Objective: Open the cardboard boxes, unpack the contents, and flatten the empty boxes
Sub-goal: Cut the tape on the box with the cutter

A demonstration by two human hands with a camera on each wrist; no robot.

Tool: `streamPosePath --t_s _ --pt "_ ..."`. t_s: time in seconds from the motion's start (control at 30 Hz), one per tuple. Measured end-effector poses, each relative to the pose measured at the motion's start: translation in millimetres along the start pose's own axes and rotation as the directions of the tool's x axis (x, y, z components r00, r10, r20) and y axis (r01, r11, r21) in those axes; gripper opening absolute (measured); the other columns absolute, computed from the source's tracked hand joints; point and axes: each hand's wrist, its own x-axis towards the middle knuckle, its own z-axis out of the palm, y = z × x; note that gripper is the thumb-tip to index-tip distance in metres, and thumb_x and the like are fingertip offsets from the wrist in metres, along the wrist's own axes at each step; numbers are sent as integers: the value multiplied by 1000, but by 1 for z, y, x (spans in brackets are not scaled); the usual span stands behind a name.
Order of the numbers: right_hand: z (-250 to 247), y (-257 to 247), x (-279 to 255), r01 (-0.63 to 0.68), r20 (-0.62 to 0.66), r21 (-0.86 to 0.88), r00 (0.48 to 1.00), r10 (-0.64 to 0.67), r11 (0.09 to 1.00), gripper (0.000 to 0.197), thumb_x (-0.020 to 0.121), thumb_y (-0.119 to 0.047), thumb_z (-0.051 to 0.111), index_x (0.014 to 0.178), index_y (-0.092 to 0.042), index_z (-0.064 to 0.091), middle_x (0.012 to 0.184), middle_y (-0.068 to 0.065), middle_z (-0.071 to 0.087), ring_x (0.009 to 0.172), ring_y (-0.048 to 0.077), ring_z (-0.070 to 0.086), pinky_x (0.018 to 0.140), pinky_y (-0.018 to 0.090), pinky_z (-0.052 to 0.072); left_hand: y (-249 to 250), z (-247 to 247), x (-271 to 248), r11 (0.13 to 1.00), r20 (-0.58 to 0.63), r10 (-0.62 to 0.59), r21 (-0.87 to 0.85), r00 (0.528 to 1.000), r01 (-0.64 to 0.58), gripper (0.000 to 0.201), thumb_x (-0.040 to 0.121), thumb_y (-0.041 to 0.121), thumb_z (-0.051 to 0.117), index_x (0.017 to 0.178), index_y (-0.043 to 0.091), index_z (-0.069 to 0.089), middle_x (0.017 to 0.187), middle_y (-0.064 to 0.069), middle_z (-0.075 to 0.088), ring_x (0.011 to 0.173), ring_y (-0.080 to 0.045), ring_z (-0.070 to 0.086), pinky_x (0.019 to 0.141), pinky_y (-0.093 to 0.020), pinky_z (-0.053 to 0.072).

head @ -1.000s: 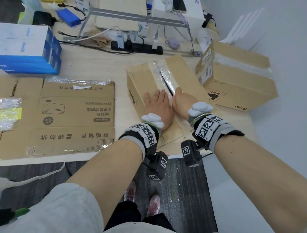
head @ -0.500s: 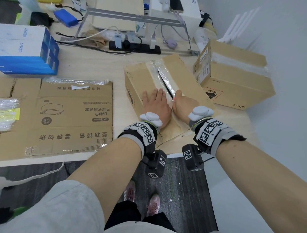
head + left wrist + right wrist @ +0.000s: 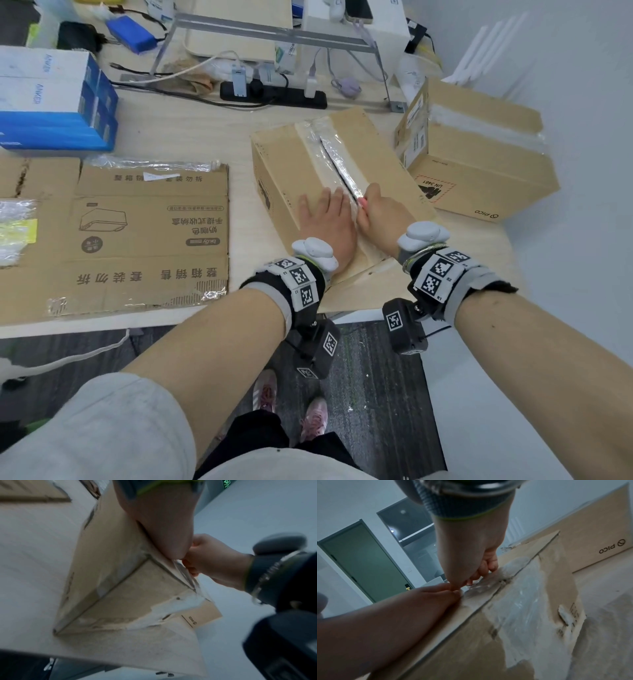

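Both hands on box (image 3: 373, 161) | seam gap wider | left hand (image 3: 327, 222) stays flat

Far left on the table (image 3: 191, 130), stacked blue-and-white boxes (image 3: 54, 102); a black power strip (image 3: 274, 96) lies at the far middle, cables plugged in.

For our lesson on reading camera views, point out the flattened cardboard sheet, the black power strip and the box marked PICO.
flattened cardboard sheet (image 3: 144, 236), head view, middle of its printed face.
black power strip (image 3: 274, 96), head view, its top between the plugs.
box marked PICO (image 3: 479, 185), head view, its near side wall.
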Motion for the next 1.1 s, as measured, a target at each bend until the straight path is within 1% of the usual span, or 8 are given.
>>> streamPosePath --t_s 0.23,0.37,0.6,0.67,0.73,0.9,1.0,1.1 --pt "1 -6 4 -50 48 -130 997 57 990 25 103 -23 31 117 -3 37 93 20 65 65 28 47 57 33 32 7 4 -6 1000 -1 -28 -14 1000 28 56 101 31 18 153 12 12 161 -2 11 148 -20 4 117 -54 -1" --pt "-3 -8 1 -61 101 -190 992 82 980 23 100 -15 34 118 -2 37 97 19 65 67 29 47 59 34 31 6 3 -7 1000 11 -23 -11 1000 23 56 101 30 19 152 10 12 161 -3 10 148 -21 4 117 -54 -2" --pt "1 -6 -6 -46 96 -235 993 71 971 23 100 -15 34 119 -3 36 94 16 66 65 27 47 53 32 28 8 2 -8 999 -6 -36 19 999 36 55 101 29 21 152 10 15 160 -3 12 147 -21 6 117 -53 -1" --pt "1 -4 -9 -49 73 -244 995 69 969 21 100 -14 33 118 -3 37 91 15 66 63 27 46 48 30 23 9 2 -7 999 -14 -41 23 999 42 55 101 30 21 152 11 14 160 -2 12 147 -20 7 117 -53 -1" --pt "4 -4 -13 -54 43 -245 997 66 968 19 101 -16 32 115 -4 38 87 14 66 60 26 45 46 29 19 8 4 -6 999 -30 -34 4 999 34 55 101 31 20 153 14 13 160 -2 13 147 -21 7 117 -53 -1" --pt "-1 -6 -14 -57 84 -219 994 77 974 22 102 -20 29 115 -5 37 78 8 54 63 26 46 50 30 24 5 8 -5 999 -34 13 -29 999 -14 50 101 37 16 151 33 19 159 -6 16 147 -25 9 115 -57 -2" --pt "-1 -5 -17 -57 74 -235 994 76 970 23 101 -21 31 116 -4 38 74 6 49 59 25 45 47 29 20 4 7 -4 1000 -11 15 -4 1000 -15 50 101 39 15 151 33 19 160 -6 13 147 -26 6 114 -57 -3" --pt "0 -2 -19 -36 85 -224 995 56 974 23 100 -22 33 115 -4 38 74 7 52 59 26 46 51 31 28 5 7 -6 1000 -25 19 -10 1000 -19 50 101 39 15 150 32 20 160 -6 13 147 -25 7 115 -57 -3"
